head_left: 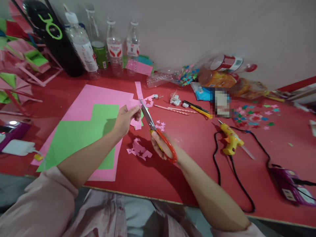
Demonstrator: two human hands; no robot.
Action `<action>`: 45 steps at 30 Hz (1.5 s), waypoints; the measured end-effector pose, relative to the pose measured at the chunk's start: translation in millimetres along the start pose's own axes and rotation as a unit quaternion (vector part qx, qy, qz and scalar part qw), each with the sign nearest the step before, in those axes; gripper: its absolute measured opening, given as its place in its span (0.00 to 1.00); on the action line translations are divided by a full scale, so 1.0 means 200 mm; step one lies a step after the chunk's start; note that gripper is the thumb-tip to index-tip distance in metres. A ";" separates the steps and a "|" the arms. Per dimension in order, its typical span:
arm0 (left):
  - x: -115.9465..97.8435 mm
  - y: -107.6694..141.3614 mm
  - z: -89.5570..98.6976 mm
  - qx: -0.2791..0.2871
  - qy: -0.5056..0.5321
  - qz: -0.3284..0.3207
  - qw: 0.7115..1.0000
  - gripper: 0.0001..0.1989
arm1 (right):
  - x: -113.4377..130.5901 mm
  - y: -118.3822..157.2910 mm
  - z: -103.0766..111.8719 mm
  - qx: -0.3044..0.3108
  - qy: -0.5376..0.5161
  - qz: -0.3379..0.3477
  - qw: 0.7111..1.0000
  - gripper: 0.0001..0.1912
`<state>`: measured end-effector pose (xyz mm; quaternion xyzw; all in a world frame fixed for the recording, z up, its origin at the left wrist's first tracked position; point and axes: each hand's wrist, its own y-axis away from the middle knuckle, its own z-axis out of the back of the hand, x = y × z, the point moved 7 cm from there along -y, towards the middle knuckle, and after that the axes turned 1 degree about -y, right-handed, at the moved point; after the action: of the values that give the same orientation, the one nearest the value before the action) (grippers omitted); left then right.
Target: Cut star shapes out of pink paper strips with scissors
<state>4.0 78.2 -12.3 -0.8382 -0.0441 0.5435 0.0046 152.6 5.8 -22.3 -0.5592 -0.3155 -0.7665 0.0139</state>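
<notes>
My left hand (125, 121) pinches a small piece of pink paper (132, 104) above the sheets. Orange-handled scissors (170, 146) are in my right hand (160, 144), its fingers wrapped round the handles. The blades point up and away, with their tips beside the pink paper. Beneath my left hand and forearm lie a green sheet (81, 140) and larger pink sheets (98, 98). Small pink stars (160, 125) sit by the scissors. Pink scraps with star-shaped holes (140, 149) lie nearer to me on the red table (148, 184).
Bottles (115, 52) stand along the wall at the back left. A yellow glue gun (230, 140) with a black cable, a yellow cutter (199, 110) and coloured stars (256, 115) lie to the right. Folded paper shapes (17, 85) crowd the far left.
</notes>
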 end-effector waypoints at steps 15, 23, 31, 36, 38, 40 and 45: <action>-0.03 -0.03 0.06 -0.036 0.008 0.005 0.999 0.09 | 0.00 0.00 0.03 -0.002 0.023 -0.010 1.000 0.27; -0.03 -0.03 0.03 -0.001 -0.004 -0.004 1.000 0.11 | 0.00 0.00 0.02 -0.012 0.007 -0.019 1.000 0.24; -0.05 -0.03 0.05 -0.016 0.014 -0.022 1.000 0.07 | -0.01 -0.01 0.02 -0.020 0.025 -0.042 0.999 0.23; -0.05 -0.03 0.05 -0.020 0.007 -0.025 0.999 0.07 | -0.02 -0.01 0.02 0.008 0.028 -0.041 0.999 0.23; -0.06 -0.03 0.04 -0.019 0.003 -0.024 1.000 0.07 | -0.01 -0.01 0.01 0.017 0.024 -0.022 0.999 0.23; -0.06 -0.03 0.04 -0.016 -0.002 -0.023 1.000 0.07 | 0.00 0.00 0.01 0.019 0.025 -0.011 0.999 0.23; -0.06 -0.03 0.04 -0.012 -0.013 -0.030 0.999 0.08 | -0.01 0.01 0.02 0.023 0.023 -0.003 0.999 0.24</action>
<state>-8.3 83.1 -3.7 -0.8292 -0.0758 0.5537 0.0097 156.5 5.7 -22.0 -0.5400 -0.3341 -0.7719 0.0315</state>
